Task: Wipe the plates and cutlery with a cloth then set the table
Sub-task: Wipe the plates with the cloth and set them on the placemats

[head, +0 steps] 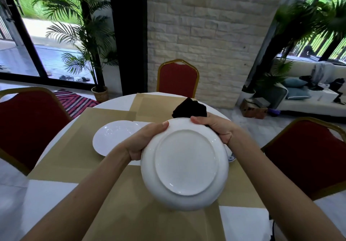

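I hold a white plate point(184, 164) up over the table, tilted with its underside facing me. My left hand point(145, 142) grips its left rim with the thumb on the back. My right hand point(218, 126) holds the upper right rim together with a dark cloth point(189, 108), which sticks out behind the plate's top edge. A second white plate point(112, 137) lies face up on a tan placemat point(74, 147) to the left. A blue-patterned dish edge point(230, 158) peeks out beside the held plate on the right.
The round white table point(116, 102) carries several tan placemats. Red chairs with gold frames stand at the left point(28, 128), far side point(177, 79) and right point(303, 156). A stone pillar, potted palms and a sofa lie beyond.
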`<move>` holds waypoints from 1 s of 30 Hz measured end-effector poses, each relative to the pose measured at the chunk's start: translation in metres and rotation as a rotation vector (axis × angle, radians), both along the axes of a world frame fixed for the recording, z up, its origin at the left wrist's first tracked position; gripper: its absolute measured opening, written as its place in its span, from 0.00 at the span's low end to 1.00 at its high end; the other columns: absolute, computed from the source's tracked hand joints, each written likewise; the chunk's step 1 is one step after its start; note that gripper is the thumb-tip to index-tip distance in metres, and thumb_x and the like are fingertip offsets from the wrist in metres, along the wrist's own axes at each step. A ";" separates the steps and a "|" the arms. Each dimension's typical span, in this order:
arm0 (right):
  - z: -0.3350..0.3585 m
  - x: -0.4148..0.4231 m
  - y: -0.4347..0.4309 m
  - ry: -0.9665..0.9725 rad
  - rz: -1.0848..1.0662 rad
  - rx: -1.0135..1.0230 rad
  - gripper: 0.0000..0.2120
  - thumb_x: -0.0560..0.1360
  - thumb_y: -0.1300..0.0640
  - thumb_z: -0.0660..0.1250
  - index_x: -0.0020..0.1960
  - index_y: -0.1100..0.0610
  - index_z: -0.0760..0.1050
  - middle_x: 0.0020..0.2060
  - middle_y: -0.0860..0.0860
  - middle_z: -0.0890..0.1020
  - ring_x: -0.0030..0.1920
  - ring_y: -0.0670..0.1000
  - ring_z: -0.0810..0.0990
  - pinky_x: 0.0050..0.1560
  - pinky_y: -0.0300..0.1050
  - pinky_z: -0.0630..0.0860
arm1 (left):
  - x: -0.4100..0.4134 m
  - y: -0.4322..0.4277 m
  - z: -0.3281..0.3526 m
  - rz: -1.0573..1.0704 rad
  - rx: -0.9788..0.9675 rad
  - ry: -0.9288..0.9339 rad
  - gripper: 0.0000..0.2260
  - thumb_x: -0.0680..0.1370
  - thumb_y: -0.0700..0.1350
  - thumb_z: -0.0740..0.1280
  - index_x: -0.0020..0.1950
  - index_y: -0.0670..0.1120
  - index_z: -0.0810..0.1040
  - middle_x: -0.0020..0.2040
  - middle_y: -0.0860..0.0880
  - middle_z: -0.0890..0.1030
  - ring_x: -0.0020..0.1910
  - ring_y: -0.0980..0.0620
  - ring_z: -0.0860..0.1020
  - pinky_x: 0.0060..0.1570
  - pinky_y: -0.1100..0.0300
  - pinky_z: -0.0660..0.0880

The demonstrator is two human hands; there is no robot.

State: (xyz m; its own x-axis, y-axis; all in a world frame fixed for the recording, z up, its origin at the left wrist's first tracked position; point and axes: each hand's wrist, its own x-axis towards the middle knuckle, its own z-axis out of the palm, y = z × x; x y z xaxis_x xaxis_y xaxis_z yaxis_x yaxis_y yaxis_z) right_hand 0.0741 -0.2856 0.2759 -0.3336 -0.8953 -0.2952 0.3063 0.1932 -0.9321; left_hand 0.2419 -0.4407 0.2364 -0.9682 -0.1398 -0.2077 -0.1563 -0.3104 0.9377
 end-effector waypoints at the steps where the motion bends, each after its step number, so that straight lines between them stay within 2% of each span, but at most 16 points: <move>1: 0.001 -0.001 -0.001 0.098 -0.063 0.004 0.13 0.67 0.58 0.75 0.50 0.60 0.80 0.40 0.56 0.85 0.37 0.52 0.84 0.39 0.45 0.82 | -0.001 0.001 -0.003 0.048 0.015 0.019 0.21 0.71 0.57 0.67 0.53 0.41 0.79 0.45 0.42 0.83 0.39 0.48 0.82 0.41 0.55 0.80; 3: 0.005 -0.003 -0.001 0.328 -0.213 -0.022 0.04 0.75 0.58 0.69 0.49 0.57 0.79 0.37 0.52 0.85 0.36 0.49 0.83 0.39 0.43 0.81 | -0.003 0.003 -0.008 0.150 0.038 0.044 0.20 0.72 0.56 0.68 0.53 0.41 0.80 0.46 0.41 0.83 0.42 0.46 0.82 0.45 0.53 0.80; 6: 0.003 0.005 0.005 0.499 -0.389 -0.047 0.03 0.77 0.53 0.68 0.48 0.51 0.79 0.37 0.48 0.85 0.41 0.48 0.83 0.47 0.46 0.78 | -0.006 0.003 -0.011 0.315 0.174 0.083 0.21 0.73 0.57 0.66 0.56 0.42 0.80 0.49 0.41 0.84 0.46 0.45 0.82 0.51 0.51 0.79; 8: -0.004 0.020 0.011 0.519 -0.541 -0.063 0.05 0.78 0.53 0.65 0.43 0.48 0.76 0.34 0.44 0.82 0.34 0.38 0.81 0.40 0.32 0.77 | -0.009 -0.001 -0.011 0.440 0.246 0.126 0.20 0.76 0.56 0.63 0.58 0.42 0.80 0.50 0.42 0.84 0.48 0.45 0.82 0.51 0.51 0.79; 9: -0.011 0.029 0.012 0.499 -0.613 -0.083 0.05 0.79 0.53 0.64 0.44 0.48 0.75 0.38 0.42 0.82 0.33 0.34 0.79 0.36 0.28 0.74 | -0.011 -0.002 -0.013 0.507 0.275 0.141 0.19 0.77 0.56 0.63 0.57 0.43 0.80 0.51 0.42 0.84 0.49 0.44 0.82 0.51 0.51 0.78; 10: -0.021 0.035 0.012 0.459 -0.677 -0.102 0.03 0.79 0.53 0.63 0.48 0.49 0.75 0.44 0.42 0.81 0.37 0.34 0.79 0.38 0.29 0.73 | -0.013 -0.002 -0.014 0.566 0.309 0.148 0.19 0.77 0.56 0.63 0.57 0.44 0.80 0.51 0.42 0.84 0.50 0.44 0.81 0.51 0.50 0.78; 13: -0.060 0.057 0.000 0.374 -0.869 -0.108 0.15 0.79 0.48 0.62 0.65 0.49 0.69 0.54 0.41 0.77 0.57 0.42 0.75 0.56 0.37 0.68 | -0.022 0.004 -0.020 0.703 0.373 0.170 0.19 0.78 0.58 0.62 0.61 0.47 0.78 0.55 0.46 0.83 0.54 0.47 0.81 0.51 0.51 0.77; 15: -0.081 0.079 -0.011 0.391 -0.941 -0.153 0.18 0.79 0.48 0.62 0.68 0.49 0.66 0.62 0.42 0.74 0.64 0.42 0.71 0.63 0.38 0.65 | -0.030 0.013 -0.026 0.782 0.378 0.213 0.20 0.79 0.58 0.61 0.66 0.48 0.75 0.58 0.47 0.82 0.58 0.48 0.79 0.53 0.51 0.77; 18: -0.104 0.109 -0.021 0.432 -0.899 -0.199 0.20 0.78 0.55 0.65 0.68 0.53 0.64 0.64 0.44 0.75 0.63 0.41 0.73 0.62 0.36 0.70 | -0.035 0.023 -0.028 0.853 0.378 0.237 0.20 0.79 0.57 0.60 0.68 0.50 0.71 0.61 0.49 0.80 0.61 0.50 0.78 0.56 0.51 0.76; 20: -0.112 0.118 -0.023 0.470 -0.794 -0.241 0.23 0.77 0.66 0.64 0.66 0.48 0.65 0.62 0.41 0.75 0.60 0.37 0.75 0.56 0.30 0.71 | -0.035 0.021 -0.028 0.863 0.380 0.251 0.19 0.80 0.57 0.59 0.69 0.51 0.71 0.62 0.49 0.79 0.60 0.50 0.78 0.55 0.52 0.77; 22: -0.110 0.111 -0.023 0.480 -0.771 -0.266 0.26 0.75 0.69 0.64 0.63 0.42 0.70 0.60 0.40 0.76 0.60 0.39 0.76 0.57 0.31 0.70 | -0.031 0.017 -0.029 0.863 0.385 0.267 0.19 0.80 0.57 0.58 0.69 0.51 0.71 0.63 0.49 0.79 0.61 0.50 0.78 0.56 0.53 0.77; 24: -0.103 0.092 -0.026 0.359 -0.861 -0.288 0.21 0.76 0.62 0.68 0.64 0.44 0.73 0.59 0.41 0.79 0.62 0.43 0.76 0.64 0.42 0.71 | -0.026 0.016 -0.031 0.859 0.391 0.269 0.19 0.80 0.58 0.58 0.68 0.52 0.71 0.63 0.50 0.79 0.61 0.51 0.78 0.56 0.53 0.77; 26: -0.089 0.077 -0.030 0.281 -0.942 -0.256 0.16 0.77 0.52 0.68 0.64 0.48 0.73 0.57 0.42 0.81 0.60 0.43 0.78 0.66 0.50 0.72 | -0.025 0.019 -0.032 0.861 0.416 0.274 0.20 0.80 0.59 0.58 0.68 0.52 0.72 0.62 0.50 0.79 0.61 0.50 0.77 0.57 0.51 0.76; 28: -0.081 0.079 -0.030 0.353 -0.931 -0.268 0.16 0.78 0.49 0.65 0.63 0.50 0.72 0.56 0.43 0.80 0.57 0.40 0.78 0.65 0.50 0.72 | -0.028 0.024 -0.027 0.861 0.465 0.273 0.19 0.80 0.58 0.58 0.68 0.52 0.71 0.62 0.50 0.79 0.60 0.51 0.78 0.55 0.52 0.78; 30: -0.081 0.095 -0.030 0.457 -0.911 -0.301 0.16 0.78 0.51 0.65 0.65 0.50 0.70 0.58 0.45 0.79 0.59 0.41 0.77 0.65 0.46 0.72 | -0.032 0.026 -0.021 0.847 0.540 0.271 0.19 0.80 0.57 0.58 0.68 0.50 0.71 0.61 0.49 0.80 0.56 0.52 0.79 0.45 0.58 0.80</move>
